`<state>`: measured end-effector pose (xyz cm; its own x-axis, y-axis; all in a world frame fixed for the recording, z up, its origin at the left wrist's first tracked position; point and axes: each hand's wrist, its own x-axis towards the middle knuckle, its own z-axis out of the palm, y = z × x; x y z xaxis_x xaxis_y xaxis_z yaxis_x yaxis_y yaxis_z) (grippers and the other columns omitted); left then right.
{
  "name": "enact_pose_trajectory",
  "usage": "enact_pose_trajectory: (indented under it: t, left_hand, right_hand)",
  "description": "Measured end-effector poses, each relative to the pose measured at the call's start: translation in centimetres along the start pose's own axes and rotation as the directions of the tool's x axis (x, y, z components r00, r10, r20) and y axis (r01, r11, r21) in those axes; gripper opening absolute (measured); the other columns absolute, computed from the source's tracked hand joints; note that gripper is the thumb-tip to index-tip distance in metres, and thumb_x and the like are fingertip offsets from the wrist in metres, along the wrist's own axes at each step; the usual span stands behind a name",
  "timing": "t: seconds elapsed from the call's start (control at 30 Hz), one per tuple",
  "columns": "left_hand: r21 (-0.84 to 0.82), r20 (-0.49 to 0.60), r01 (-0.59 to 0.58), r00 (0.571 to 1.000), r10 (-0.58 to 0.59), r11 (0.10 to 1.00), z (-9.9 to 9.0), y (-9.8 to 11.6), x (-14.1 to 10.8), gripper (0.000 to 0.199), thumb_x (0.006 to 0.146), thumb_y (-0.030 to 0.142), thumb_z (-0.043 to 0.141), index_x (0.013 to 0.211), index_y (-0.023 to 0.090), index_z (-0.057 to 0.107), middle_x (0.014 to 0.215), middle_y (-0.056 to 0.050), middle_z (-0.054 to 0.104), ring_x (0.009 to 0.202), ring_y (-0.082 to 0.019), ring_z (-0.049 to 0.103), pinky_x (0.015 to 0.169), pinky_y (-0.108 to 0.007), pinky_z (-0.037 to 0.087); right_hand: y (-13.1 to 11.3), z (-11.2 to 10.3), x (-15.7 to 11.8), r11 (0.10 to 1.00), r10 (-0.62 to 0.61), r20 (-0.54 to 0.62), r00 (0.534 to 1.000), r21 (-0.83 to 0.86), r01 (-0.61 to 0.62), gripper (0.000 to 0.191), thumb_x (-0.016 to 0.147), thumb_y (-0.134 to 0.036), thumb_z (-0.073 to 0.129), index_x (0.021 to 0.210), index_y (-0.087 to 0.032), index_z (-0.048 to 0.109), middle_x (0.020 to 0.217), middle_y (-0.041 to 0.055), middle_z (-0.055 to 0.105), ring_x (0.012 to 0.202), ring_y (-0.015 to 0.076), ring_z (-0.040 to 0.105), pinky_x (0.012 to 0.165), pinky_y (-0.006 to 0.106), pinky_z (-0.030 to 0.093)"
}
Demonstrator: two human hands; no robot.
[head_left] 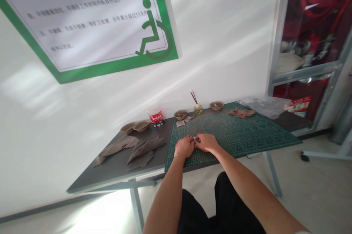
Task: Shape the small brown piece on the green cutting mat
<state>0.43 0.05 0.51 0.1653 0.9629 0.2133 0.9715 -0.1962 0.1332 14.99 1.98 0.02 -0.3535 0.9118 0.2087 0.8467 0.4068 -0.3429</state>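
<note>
Well, a small silvery-grey piece (195,139), too tiny to identify, is sitting pinched between the person's hands, just above the near part of a green cutting mat (247,142). The left hand (184,146) and right hand (205,142) are meeting around it, their fingers curling inward and clenching it, though the exact grip is hidden. A crumpled brown scrap (242,113) is lying near the mat's far edge, and small paper squares (180,123) are resting at its far left corner. Small brown bowls (215,105) and a jar holding thin sticks (198,108) are standing along the back of the dark grey table (115,169), while rough brown slabs (145,149) are lying left of the mat.
</note>
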Motion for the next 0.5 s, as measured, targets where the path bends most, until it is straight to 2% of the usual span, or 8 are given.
enact_pose_trajectory:
  t: [0.23, 0.5]
  left_hand:
    - [0.004, -0.023, -0.033, 0.999, 0.033, 0.999, 0.32, -0.23, 0.15, 0.033, 0.083, 0.032, 0.034, 0.106, 0.028, 0.058, 0.12, 0.0, 0.053, 0.116, -0.017, 0.042, 0.095, -0.03, 0.033]
    - [-0.001, -0.026, -0.039, 0.999, 0.039, 0.999, 0.76, -0.58, 0.38, 0.033, 0.083, 0.032, 0.033, 0.104, 0.028, 0.058, 0.12, 0.0, 0.053, 0.115, -0.017, 0.042, 0.093, -0.029, 0.034]
  right_hand:
    - [-0.03, 0.41, 0.07, 0.995, 0.084, -0.025, 0.996, -0.055, -0.086, 0.035, 0.085, -0.038, 0.032, 0.102, -0.019, 0.056, 0.094, 0.0089, 0.061, 0.089, 0.0184, 0.054, 0.073, 0.027, 0.033]
    - [0.17, 0.54, 0.46, 0.997, 0.055, -0.009, 0.998, -0.061, -0.055, 0.04, 0.088, -0.037, 0.024, 0.092, -0.022, 0.061, 0.094, 0.0074, 0.062, 0.09, 0.0183, 0.054, 0.072, 0.027, 0.033]
